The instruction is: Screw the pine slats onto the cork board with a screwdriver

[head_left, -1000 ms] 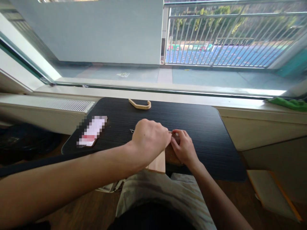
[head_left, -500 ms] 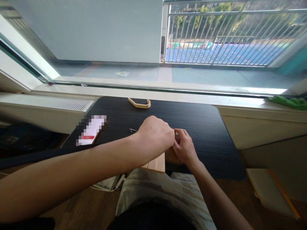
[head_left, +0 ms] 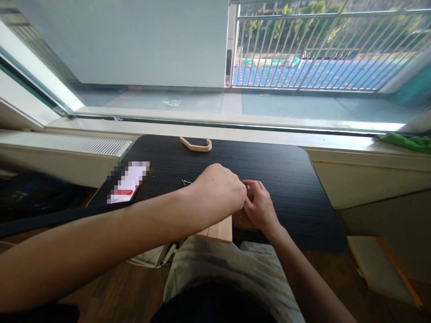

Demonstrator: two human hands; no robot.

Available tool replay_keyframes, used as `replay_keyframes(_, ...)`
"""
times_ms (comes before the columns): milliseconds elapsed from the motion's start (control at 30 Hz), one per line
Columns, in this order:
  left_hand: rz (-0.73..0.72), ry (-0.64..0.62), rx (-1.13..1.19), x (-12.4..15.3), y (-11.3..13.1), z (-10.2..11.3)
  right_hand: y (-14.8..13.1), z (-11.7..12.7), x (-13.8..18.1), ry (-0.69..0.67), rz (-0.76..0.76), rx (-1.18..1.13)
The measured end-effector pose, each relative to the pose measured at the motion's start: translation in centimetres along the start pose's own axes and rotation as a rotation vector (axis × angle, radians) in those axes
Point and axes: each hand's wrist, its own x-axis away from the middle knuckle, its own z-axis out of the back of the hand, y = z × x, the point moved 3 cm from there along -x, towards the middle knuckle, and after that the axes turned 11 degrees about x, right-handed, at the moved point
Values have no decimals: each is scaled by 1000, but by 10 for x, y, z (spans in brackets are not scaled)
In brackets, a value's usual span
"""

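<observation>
My left hand [head_left: 220, 190] is closed, its back toward me. Its fingers point right and what they hold, if anything, is hidden. Right beside it, my right hand [head_left: 261, 206] curls round a brown glossy object [head_left: 249, 193], of which only a small rounded part shows between the two hands. Below lies a larger brown piece [head_left: 243, 220], partly covered by the hands. A pale wooden block [head_left: 220, 231] sits at the table's near edge under my left forearm. Just left of my left wrist are small metal screws [head_left: 185, 182].
On the black table [head_left: 286, 179], a bent wooden hook-shaped piece [head_left: 198, 146] lies near the far edge. A blurred white and red paper or packet [head_left: 129, 181] is at the left. The windowsill [head_left: 235, 135] borders the back; a green cloth [head_left: 406, 142] rests on it at right.
My left hand has shifted very slightly to the right. Otherwise both hands keep their place, and the things on the table have not moved.
</observation>
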Motion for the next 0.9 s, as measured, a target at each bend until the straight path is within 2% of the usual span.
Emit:
replay_keyframes(567,7,-87,40,7,3,6,0,1,0,-6,-2,-1)
replay_keyframes(900,-31,-15,75,9,5,6,1,1,0,-8,2,-9)
